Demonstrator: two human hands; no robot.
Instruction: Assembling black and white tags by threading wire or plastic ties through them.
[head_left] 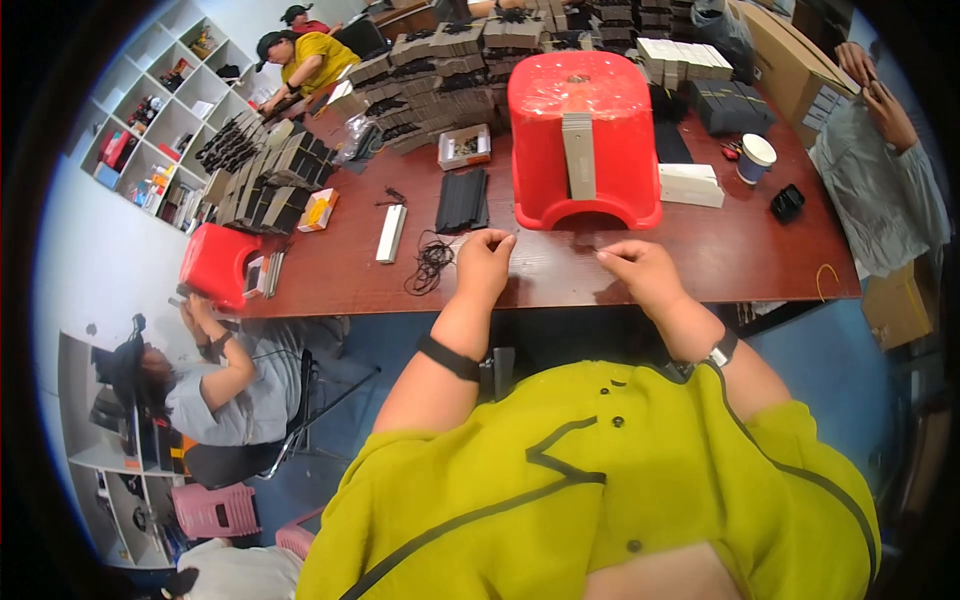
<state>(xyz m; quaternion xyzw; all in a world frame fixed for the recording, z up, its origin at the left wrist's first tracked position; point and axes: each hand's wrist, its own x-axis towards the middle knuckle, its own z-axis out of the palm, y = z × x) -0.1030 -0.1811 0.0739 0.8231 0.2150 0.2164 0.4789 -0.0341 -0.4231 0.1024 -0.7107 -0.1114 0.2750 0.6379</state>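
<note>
My left hand (483, 268) is just above the table's front edge, thumb and fingertips pinched together. Across from it, my right hand (648, 275) also pinches. Whatever the fingers hold, if anything, is too small to make out. Just beyond both hands stands a red plastic stool (535, 130) with a grey flat bar (578, 160) upright against its side. A tangle of black cord (430, 265) lies left of my left hand. Near it are a white bar (392, 235) and a stack of dark strips (462, 202).
Stacked grey pieces (440, 80) fill the back of the wooden table (720, 260). A paper cup (755, 160), black case (787, 203) and white boxes (690, 186) sit at right. Co-workers are left and far left; another person's hands (880, 95) show at right. A second red stool (215, 265) stands left.
</note>
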